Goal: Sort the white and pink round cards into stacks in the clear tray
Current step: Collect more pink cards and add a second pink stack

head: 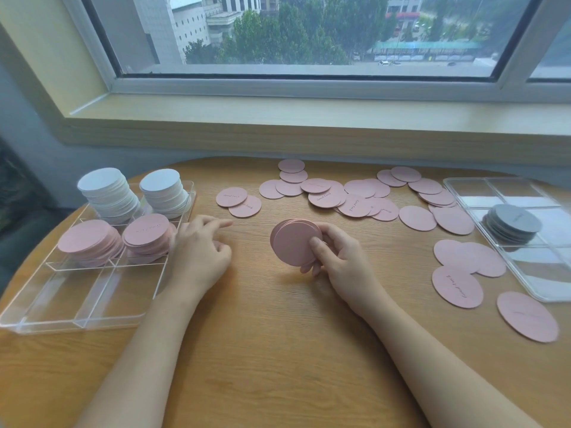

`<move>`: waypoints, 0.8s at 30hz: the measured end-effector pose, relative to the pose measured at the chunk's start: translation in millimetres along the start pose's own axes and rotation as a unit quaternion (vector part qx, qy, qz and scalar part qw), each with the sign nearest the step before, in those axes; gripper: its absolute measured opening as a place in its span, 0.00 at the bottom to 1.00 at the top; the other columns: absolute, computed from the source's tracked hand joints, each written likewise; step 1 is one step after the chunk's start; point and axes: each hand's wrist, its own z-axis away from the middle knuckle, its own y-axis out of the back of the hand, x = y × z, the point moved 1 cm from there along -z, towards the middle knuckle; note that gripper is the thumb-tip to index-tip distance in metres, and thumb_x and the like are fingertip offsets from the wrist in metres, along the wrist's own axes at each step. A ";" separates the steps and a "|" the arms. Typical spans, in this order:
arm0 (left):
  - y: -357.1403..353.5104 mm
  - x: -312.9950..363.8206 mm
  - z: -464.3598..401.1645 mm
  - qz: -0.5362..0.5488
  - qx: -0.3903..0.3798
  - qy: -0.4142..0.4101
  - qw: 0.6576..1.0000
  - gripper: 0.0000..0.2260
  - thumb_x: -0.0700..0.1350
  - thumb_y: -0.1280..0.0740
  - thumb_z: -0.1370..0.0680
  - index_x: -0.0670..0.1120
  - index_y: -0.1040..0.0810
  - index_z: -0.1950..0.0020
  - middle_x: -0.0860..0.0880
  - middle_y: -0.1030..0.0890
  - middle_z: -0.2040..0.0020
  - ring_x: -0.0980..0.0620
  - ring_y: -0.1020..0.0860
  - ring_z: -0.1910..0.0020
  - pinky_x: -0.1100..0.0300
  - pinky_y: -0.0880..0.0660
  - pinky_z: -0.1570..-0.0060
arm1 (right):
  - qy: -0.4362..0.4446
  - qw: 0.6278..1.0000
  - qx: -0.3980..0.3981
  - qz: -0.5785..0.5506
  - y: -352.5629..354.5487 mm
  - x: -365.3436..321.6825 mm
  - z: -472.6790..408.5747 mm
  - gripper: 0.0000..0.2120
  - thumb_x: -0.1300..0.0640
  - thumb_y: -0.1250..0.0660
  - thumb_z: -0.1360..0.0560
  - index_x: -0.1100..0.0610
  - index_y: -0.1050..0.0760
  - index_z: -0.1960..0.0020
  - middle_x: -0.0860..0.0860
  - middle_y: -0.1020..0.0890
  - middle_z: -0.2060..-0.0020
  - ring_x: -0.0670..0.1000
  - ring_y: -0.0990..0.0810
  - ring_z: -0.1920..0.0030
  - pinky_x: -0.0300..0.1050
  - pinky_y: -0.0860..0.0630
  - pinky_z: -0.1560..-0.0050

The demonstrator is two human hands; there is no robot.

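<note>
A clear divided tray (92, 291) sits at the left of the table. Its far compartments hold two white card stacks (106, 193) (163, 189); the middle ones hold two pink card stacks (88, 240) (146, 234). My right hand (336, 257) grips a small pile of pink round cards (292, 244), held upright at the table's middle. My left hand (200, 245) rests beside the tray's right wall with loosely curled fingers and holds nothing. Loose pink cards (355, 199) lie scattered across the far and right side of the table.
A second clear tray (525, 193) at the right edge holds a short stack of grey round cards (513, 223). Several more pink cards (457, 285) lie in front of it. A window sill runs behind the round wooden table (262, 350).
</note>
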 end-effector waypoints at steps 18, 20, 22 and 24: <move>3.6 2.1 2.9 0.061 -0.069 0.008 0.996 0.24 0.36 0.35 0.25 0.57 0.23 0.33 0.53 0.27 0.43 0.49 0.30 0.40 0.56 0.33 0.38 | 0.003 1.000 -0.008 0.003 0.3 0.2 0.3 0.09 0.63 0.38 0.18 0.55 0.23 0.41 0.52 0.16 0.56 0.55 0.17 0.66 0.53 0.23 0.63; 3.5 3.2 2.6 0.088 -0.075 0.000 0.993 0.23 0.35 0.32 0.24 0.57 0.22 0.34 0.54 0.27 0.43 0.51 0.29 0.43 0.62 0.33 0.44 | 0.004 1.000 -0.007 0.005 0.2 0.1 0.5 0.09 0.63 0.38 0.18 0.55 0.23 0.41 0.52 0.16 0.55 0.56 0.17 0.65 0.54 0.23 0.63; 3.1 5.5 2.4 0.127 -0.067 -0.006 0.990 0.22 0.33 0.31 0.23 0.57 0.21 0.37 0.53 0.27 0.45 0.57 0.28 0.50 0.71 0.34 0.52 | 0.004 1.000 -0.008 0.005 0.7 -0.2 0.6 0.09 0.63 0.38 0.18 0.55 0.23 0.41 0.53 0.16 0.56 0.55 0.17 0.66 0.54 0.23 0.63; 2.8 6.9 2.0 0.151 -0.049 -0.011 0.987 0.22 0.32 0.29 0.24 0.57 0.20 0.38 0.54 0.27 0.47 0.59 0.28 0.53 0.74 0.34 0.55 | 0.003 1.000 -0.012 0.009 0.9 -0.6 0.8 0.08 0.63 0.38 0.18 0.57 0.23 0.41 0.53 0.16 0.58 0.53 0.17 0.67 0.54 0.23 0.63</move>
